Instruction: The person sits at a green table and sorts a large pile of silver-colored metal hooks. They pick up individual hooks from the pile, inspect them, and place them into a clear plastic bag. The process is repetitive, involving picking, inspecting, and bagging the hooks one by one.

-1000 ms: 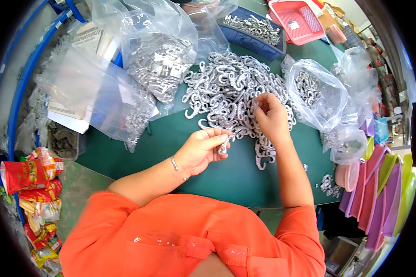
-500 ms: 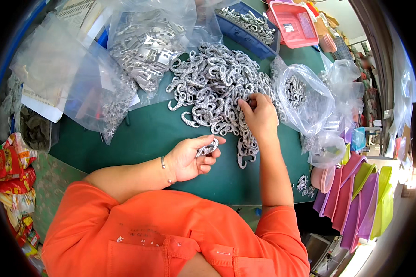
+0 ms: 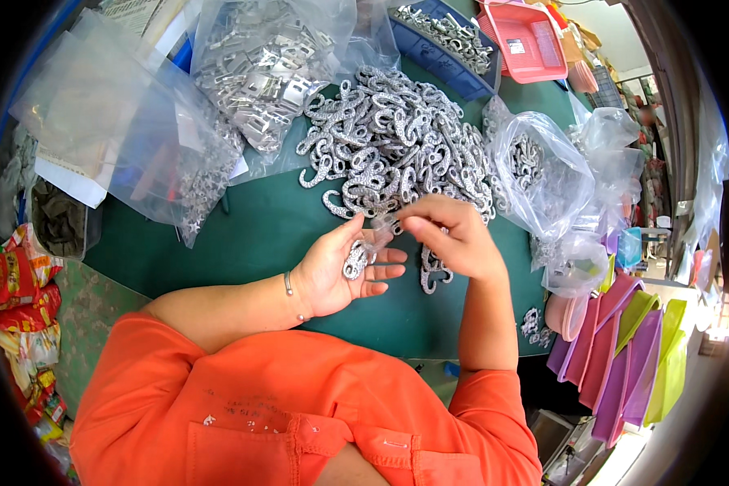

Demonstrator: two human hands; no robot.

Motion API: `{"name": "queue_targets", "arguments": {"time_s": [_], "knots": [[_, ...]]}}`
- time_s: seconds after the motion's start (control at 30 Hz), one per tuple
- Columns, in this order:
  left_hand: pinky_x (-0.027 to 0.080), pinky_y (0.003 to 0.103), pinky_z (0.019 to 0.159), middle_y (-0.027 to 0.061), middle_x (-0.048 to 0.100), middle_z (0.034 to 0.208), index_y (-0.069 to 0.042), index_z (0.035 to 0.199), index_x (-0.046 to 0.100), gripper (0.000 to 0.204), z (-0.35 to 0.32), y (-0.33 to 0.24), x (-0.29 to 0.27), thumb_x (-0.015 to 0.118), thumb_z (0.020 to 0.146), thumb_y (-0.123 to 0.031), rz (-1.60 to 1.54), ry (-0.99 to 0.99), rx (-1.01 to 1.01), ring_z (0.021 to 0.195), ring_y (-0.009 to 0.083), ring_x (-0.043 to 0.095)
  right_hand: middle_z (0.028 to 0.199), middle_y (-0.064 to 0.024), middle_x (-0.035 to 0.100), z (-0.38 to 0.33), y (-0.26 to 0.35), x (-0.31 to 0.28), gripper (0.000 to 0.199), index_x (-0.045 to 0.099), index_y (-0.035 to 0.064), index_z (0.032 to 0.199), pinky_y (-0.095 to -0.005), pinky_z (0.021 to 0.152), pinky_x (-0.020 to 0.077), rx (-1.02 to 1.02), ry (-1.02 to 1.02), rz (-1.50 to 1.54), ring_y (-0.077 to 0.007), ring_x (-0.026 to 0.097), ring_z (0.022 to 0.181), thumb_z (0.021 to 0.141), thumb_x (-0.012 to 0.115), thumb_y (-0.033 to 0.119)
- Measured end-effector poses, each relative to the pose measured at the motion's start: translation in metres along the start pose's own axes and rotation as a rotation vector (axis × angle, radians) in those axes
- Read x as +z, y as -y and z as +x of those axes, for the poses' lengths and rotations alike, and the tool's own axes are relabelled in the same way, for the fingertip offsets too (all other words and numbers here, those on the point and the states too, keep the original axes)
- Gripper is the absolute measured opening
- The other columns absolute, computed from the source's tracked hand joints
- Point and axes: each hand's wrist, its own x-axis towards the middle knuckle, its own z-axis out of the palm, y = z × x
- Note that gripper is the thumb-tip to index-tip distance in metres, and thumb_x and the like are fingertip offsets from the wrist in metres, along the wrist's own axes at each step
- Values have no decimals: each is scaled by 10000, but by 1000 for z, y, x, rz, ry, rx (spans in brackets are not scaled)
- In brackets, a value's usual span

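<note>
My left hand [image 3: 332,271] is palm up near the middle of the table, fingers spread. It holds a silver hook-shaped metal piece [image 3: 355,261] with a pebbled surface against the base of its fingers. My right hand [image 3: 460,239] reaches over from the right, thumb and forefinger pinched. Between the two hands a shiny silver piece [image 3: 383,229] is smeared by motion; its exact shape cannot be made out. Beyond both hands lies a heap of the same silver hook pieces [image 3: 405,138]. Several strays [image 3: 435,271] from it lie just below my right hand.
Clear plastic bags of metal fittings [image 3: 259,73] and small star-like parts [image 3: 202,182] lie to the left. A blue bin [image 3: 449,61] and pink basket [image 3: 535,49] stand at the back. An open plastic bag [image 3: 547,178] and small silver parts [image 3: 533,324] sit on the right.
My right hand has left the heap and come toward me and left, bringing a silver piece to my left hand. The left hand's fingers have spread out around its hook piece.
</note>
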Motion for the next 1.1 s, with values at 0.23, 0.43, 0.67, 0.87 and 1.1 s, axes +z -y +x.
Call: {"name": "queue_targets", "arguments": {"time_s": [0.23,0.43,0.67,0.87,1.1], "knots": [[466,264,568,84,588,909,-89,972,558,105,2,0,-11,509,888,-129,-46,56,-17,772,179,587,754,-140,598,17,-26,30,178,627,-16,901,-351,611,481,40,-473,-385,-281,597,673,748,674,62],[479,288,628,77,590,915,-78,1035,544,197,-5,2,2,517,846,-32,82,-76,14,813,176,588,842,-89,662,1,-25,7,199,616,-57,1047,-205,546,491,366,-514,385,-93,603,662,873,564,25],[499,310,643,94,606,952,-59,1097,535,266,-1,1,-1,454,931,-250,42,-50,-6,843,192,606,844,-115,661,-9,-15,1,199,613,-57,1054,-217,558,504,328,-482,659,-118,615,664,881,540,7],[502,294,604,101,609,949,-51,1094,537,316,-6,-5,16,420,951,-308,12,-41,-11,838,205,613,842,-110,670,-14,-1,-6,178,648,-16,1004,-302,640,502,-107,26,228,-155,629,752,842,580,15],[386,230,456,62,563,831,-73,1023,552,218,1,2,-4,467,930,-250,-11,-65,-40,724,164,547,779,-144,590,25,-22,43,168,623,-2,858,-403,634,474,61,-498,-529,-319,583,720,765,671,131]]}}
